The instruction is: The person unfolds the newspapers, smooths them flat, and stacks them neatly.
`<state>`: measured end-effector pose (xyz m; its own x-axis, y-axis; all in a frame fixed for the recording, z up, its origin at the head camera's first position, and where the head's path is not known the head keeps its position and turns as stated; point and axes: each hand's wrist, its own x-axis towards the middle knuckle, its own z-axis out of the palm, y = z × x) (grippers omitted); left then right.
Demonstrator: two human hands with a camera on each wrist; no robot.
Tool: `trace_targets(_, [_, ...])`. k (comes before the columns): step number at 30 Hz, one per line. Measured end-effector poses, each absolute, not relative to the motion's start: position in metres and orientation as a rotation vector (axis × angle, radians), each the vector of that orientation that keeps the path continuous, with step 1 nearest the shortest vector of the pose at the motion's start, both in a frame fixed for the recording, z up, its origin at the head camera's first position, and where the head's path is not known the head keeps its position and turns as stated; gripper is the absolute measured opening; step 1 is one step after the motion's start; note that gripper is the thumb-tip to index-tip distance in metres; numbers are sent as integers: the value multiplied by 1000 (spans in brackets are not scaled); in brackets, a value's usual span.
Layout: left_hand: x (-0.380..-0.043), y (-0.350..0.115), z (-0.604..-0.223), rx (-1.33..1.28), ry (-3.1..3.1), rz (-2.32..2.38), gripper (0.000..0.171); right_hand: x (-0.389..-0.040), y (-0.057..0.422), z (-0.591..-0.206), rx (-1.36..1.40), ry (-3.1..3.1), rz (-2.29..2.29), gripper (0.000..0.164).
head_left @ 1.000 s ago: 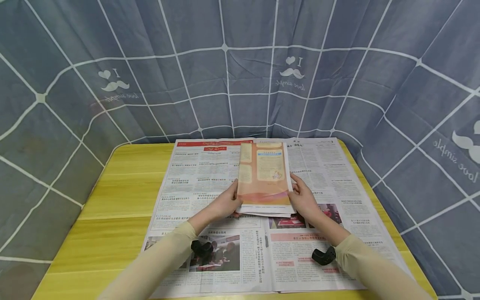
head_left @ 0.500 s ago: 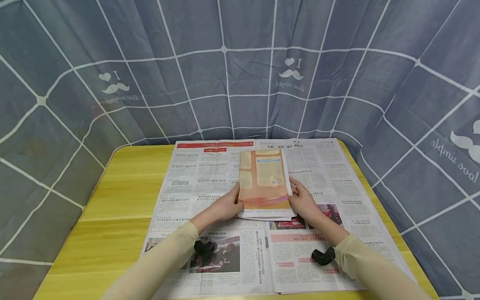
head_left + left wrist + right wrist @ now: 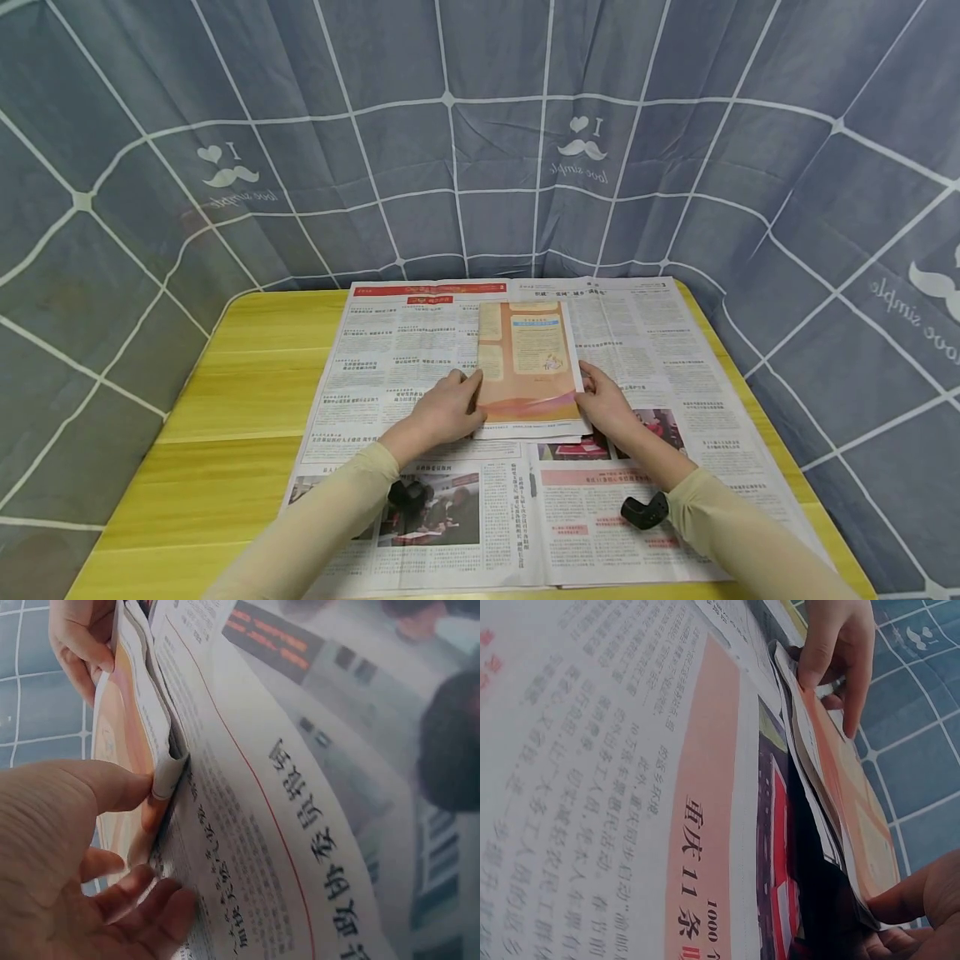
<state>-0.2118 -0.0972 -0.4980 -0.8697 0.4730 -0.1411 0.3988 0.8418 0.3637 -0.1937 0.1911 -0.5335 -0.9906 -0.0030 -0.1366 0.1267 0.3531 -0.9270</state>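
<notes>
A folded newspaper (image 3: 528,358) with an orange printed page on top lies at the middle of a spread newspaper (image 3: 420,392). Its layered, folded near edge shows in both wrist views. My left hand (image 3: 447,408) is at its left edge; in the left wrist view the thumb (image 3: 124,787) presses the near corner and the other fingers curl beside and below it. On the opposite edge, my right hand (image 3: 606,407) pinches the folded newspaper, thumb (image 3: 900,900) on top and fingers partly hidden beneath.
The spread newspaper covers much of a yellow wood-grain table (image 3: 225,400). A grey curtain (image 3: 495,150) with white grid lines surrounds the table at the back and sides. Black straps or devices (image 3: 643,510) sit at both wrists.
The folded newspaper has come slightly toward me, its far edge now lower in the head view. The left hand's fingers have shifted along the left edge; the right hand keeps its hold.
</notes>
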Motion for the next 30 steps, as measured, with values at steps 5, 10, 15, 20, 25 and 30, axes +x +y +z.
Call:
trace_targets(5, [-215, -104, -501, 865, 2846, 423, 71, -194, 190, -532, 128, 2466, -1730, 69])
trace_targets(10, [-220, -114, -505, 1048, 2788, 330, 70, -192, 190, -531, 135, 2462, -1741, 68])
trace_targets(15, [-223, -119, -509, 1101, 2730, 268, 68, -193, 189, -531, 159, 2461, -1744, 67])
trace_targets(20, [-225, -120, -512, 1094, 2712, 241, 69, -193, 188, -531, 185, 2464, -1732, 67])
trace_targets(25, [-226, -120, -516, 1083, 2700, 233, 69, -191, 186, -530, 187, 2534, -1665, 67])
trace_targets(30, [-227, -120, -517, 1067, 2689, 220, 69, -189, 186, -529, 130, 2651, -1586, 63])
